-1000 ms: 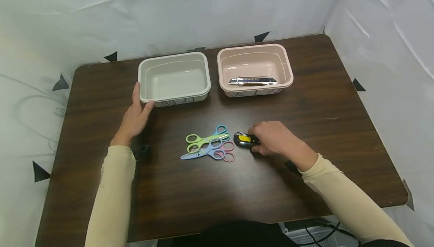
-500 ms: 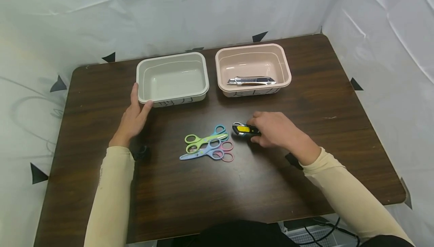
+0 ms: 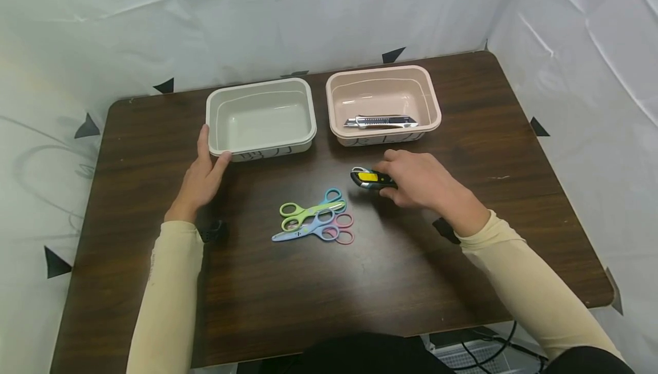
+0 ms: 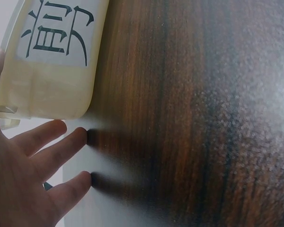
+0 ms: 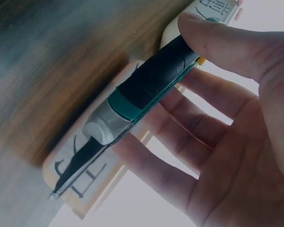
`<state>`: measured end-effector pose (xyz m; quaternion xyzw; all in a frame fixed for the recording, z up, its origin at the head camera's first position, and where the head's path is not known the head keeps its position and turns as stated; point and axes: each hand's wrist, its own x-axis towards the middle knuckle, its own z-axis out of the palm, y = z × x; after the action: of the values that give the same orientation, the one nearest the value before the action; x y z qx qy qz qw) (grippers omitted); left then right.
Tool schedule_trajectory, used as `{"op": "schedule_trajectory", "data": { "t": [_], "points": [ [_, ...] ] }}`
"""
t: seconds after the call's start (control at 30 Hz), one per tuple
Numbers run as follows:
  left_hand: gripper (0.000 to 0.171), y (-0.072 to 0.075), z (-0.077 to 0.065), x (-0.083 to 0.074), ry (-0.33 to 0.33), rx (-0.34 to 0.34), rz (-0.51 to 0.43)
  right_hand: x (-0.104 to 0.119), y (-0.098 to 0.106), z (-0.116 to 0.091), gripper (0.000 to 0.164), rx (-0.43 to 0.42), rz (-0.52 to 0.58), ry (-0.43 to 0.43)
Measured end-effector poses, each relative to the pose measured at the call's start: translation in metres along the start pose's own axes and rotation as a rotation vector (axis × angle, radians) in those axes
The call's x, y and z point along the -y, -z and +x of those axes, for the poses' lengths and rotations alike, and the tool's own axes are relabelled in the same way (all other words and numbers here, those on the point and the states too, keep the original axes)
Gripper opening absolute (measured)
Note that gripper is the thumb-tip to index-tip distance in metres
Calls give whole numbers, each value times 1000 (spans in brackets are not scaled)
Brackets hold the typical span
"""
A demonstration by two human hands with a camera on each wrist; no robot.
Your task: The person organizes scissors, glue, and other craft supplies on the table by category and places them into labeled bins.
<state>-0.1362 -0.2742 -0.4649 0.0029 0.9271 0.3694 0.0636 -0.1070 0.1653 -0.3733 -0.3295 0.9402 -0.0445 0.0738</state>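
Observation:
My right hand [image 3: 422, 183] holds a black, yellow and teal utility knife [image 3: 371, 178] over the table, in front of the pink bin [image 3: 437, 114]. The right wrist view shows my thumb and fingers gripping the black handle [image 5: 156, 71], its silver end pointing away from the palm. A silver snap-off utility knife [image 3: 381, 121] lies inside the pink bin. At the near left corner of the pale green bin [image 3: 312, 128], my left hand [image 3: 197, 183] rests with spread fingers, thumb at the rim. Several scissors [image 3: 312, 220] in green, blue and pink lie overlapping mid-table.
Both bins stand side by side along the back edge of the dark wooden table [image 3: 288, 300]. White sheeting [image 3: 329, 20] hangs behind and at the sides. The green bin's front carries a label [image 4: 59, 33] with a black character.
My right hand has raised the utility knife from beside the scissors and moved it away from me toward the pink bin. My left hand stays at the green bin.

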Motion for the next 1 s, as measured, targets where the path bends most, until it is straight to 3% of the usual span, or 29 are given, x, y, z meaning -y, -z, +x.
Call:
{"op": "schedule_trajectory", "data": {
  "t": [0.57, 1.0],
  "points": [
    [78, 0, 0, 0, 12, 7, -1, -6, 13, 8, 46, -60, -27, -16],
    [77, -1, 0, -1, 21, 0, -7, -23, 27, 31, 48, -91, -30, -48]
  ]
}}
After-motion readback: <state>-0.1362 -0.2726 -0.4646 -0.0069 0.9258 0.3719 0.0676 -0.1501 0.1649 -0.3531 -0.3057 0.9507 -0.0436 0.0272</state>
